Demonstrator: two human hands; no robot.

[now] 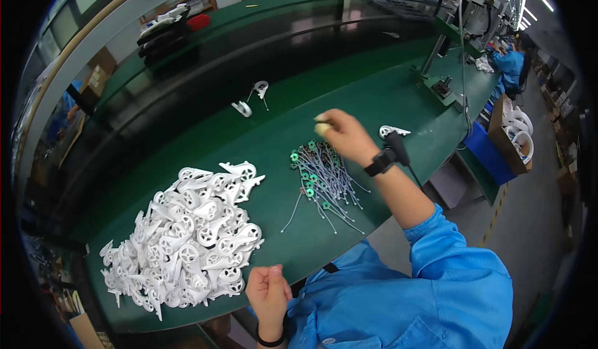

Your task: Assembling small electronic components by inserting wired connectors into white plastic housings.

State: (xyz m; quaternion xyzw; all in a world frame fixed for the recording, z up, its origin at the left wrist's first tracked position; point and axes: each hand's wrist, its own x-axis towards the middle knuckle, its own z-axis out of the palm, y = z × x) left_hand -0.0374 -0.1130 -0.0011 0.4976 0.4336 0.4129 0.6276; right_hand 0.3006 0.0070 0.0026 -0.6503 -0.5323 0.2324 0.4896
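My right hand (pixel 350 138), with pale yellow covers on its fingertips, hovers over the far end of a bundle of grey wires (pixel 333 184). Its thumb and forefinger are pinched together; a small dark bit shows between them, too small to name. Small green ring-shaped boards (pixel 309 186) are attached to the wires. At the table's near edge my left hand (pixel 268 292) is curled closed, and its palm is hidden. Left of it spreads a big heap of white plastic parts (pixel 187 240), each with a spoked round end and a tapered arm.
One white part (pixel 392 130) lies beyond my right wrist, next to a black handle-like object (pixel 397 148). Two white pieces (pixel 242 108) lie farther back. A green press-like fixture (pixel 439 89) stands at right, near a blue bin (pixel 489 156). Another person (pixel 512 69) sits farther along the bench.
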